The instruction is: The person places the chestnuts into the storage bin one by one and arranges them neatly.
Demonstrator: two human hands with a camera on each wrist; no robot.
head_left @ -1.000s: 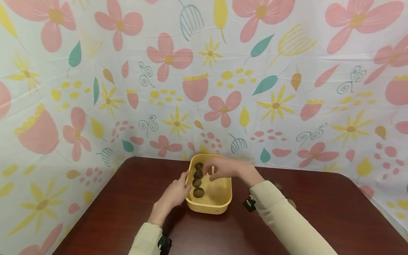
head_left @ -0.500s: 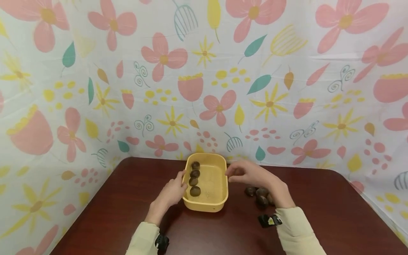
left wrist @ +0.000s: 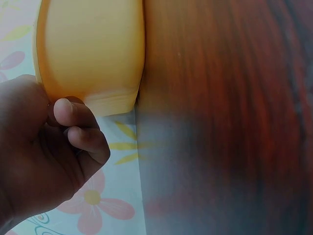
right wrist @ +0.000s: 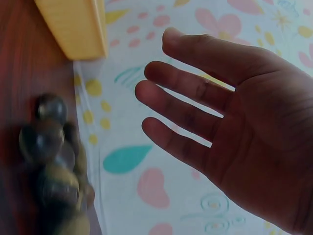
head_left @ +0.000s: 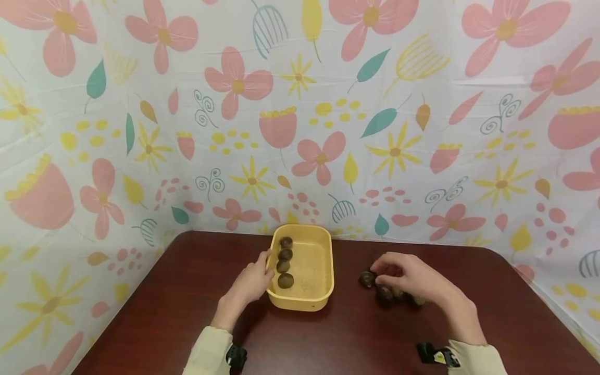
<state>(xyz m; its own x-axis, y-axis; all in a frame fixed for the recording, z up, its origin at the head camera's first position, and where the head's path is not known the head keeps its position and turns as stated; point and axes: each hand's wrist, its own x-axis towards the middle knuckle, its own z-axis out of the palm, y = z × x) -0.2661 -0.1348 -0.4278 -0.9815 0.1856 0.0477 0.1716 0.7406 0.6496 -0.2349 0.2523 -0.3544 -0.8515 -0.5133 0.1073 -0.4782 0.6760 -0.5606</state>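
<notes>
Checking the head view, we saw the right hand (head_left: 409,273) had left the yellow tray (head_left: 316,265) for the loose round pieces (head_left: 384,296) toward its 4 o'clock, shifting the work there, we judged; the tray's long axis and its row of four pieces (head_left: 283,266) ran 12 to 6. In the left wrist view, the left hand (left wrist: 54,142) gripped the rim (left wrist: 37,49) with curled fingers; in the right wrist view, the right fingers (right wrist: 176,108) stood wide, holding nothing.

tray (head_left: 311,263): smooth plastic | round things (right wrist: 41,139): glossy | tabletop (head_left: 337,344): polished wood | backdrop (head_left: 206,146): creased cloth
</notes>
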